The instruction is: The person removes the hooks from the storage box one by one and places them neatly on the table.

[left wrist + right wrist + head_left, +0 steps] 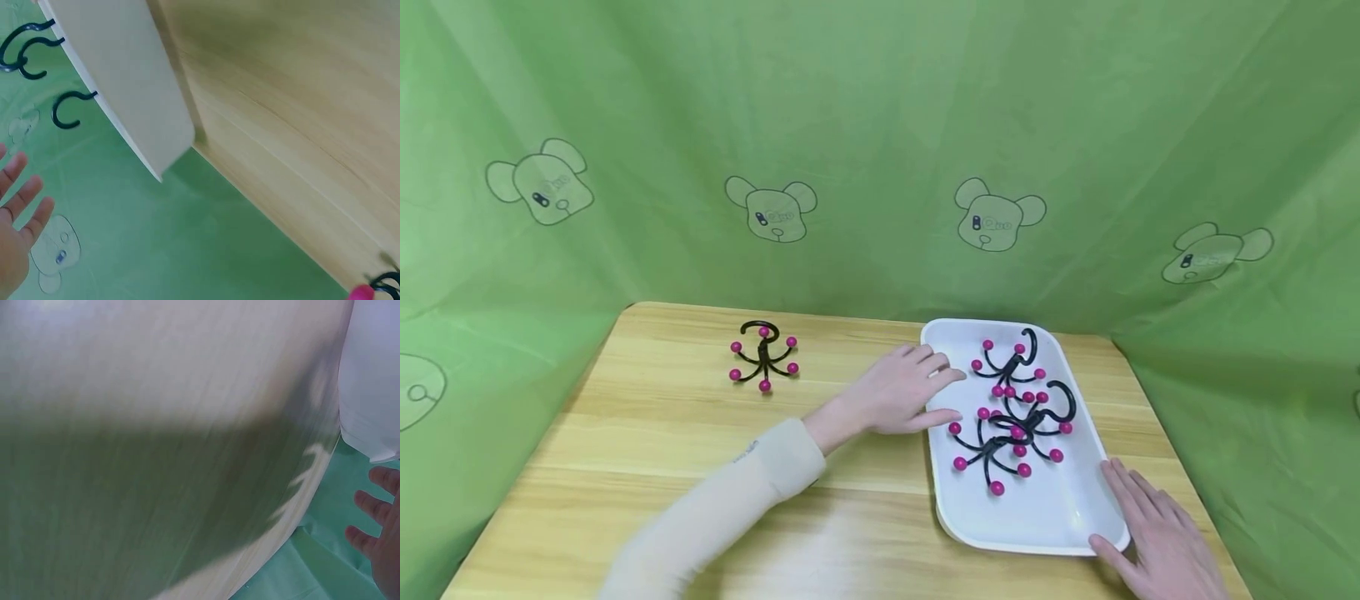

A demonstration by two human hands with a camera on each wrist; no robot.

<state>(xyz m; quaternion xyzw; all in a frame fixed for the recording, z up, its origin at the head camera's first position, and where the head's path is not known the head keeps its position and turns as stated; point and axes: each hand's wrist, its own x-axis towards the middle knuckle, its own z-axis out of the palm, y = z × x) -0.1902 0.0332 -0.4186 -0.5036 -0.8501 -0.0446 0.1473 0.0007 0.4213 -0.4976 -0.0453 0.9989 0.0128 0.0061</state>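
Observation:
Over the left rim of a white tray (1037, 521) reaches my left hand (904, 392), fingers extended and holding nothing. In the left wrist view the same hand (17, 228) has its fingers spread beside the tray wall (125, 69). Three black hanger hooks with curved arms and pink ball tips lie in the tray: one hook (1013, 365) at the back, another (1036, 421) at the middle right, a third (990, 450) in front overlapping it. My right hand (1165, 533) lies along the tray's front right corner, fingers straight, thumb close to the rim.
A similar black hook (763, 354) with pink tips lies alone at the back left of the wooden table (647, 417). Green curtain (880, 125) with bear-head prints hangs behind and at both sides, close to the table edges.

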